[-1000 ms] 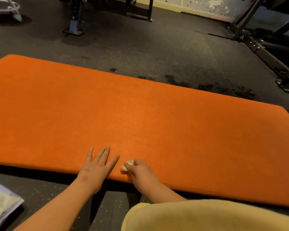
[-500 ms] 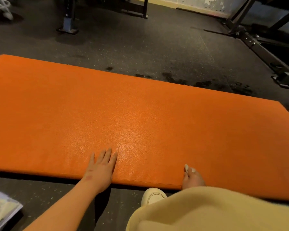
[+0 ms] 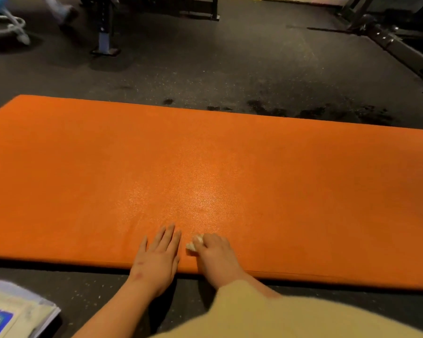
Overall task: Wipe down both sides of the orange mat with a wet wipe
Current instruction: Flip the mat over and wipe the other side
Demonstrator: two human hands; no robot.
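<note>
At 5 o'clock, nearest, a yellow sleeve (image 3: 279,318) fills the corner; at 7 o'clock a white packet (image 3: 15,311) lies on the dark floor (image 3: 205,64). At 6 o'clock the left hand (image 3: 156,259) rests flat on the near edge of the orange mat (image 3: 230,167), fingers straight and close together. Just beside it, the right hand (image 3: 217,254) curls its fingers round a bunched wet wipe (image 3: 194,243), which touches the mat. The mat lies flat across the middle. Toward 12 o'clock are dark wet patches (image 3: 327,113), then a metal bench leg (image 3: 105,37) at 11 o'clock.

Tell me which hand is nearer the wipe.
Right. The right hand grips the wipe on the mat; the left hand lies flat on the mat, just left of it.
</note>
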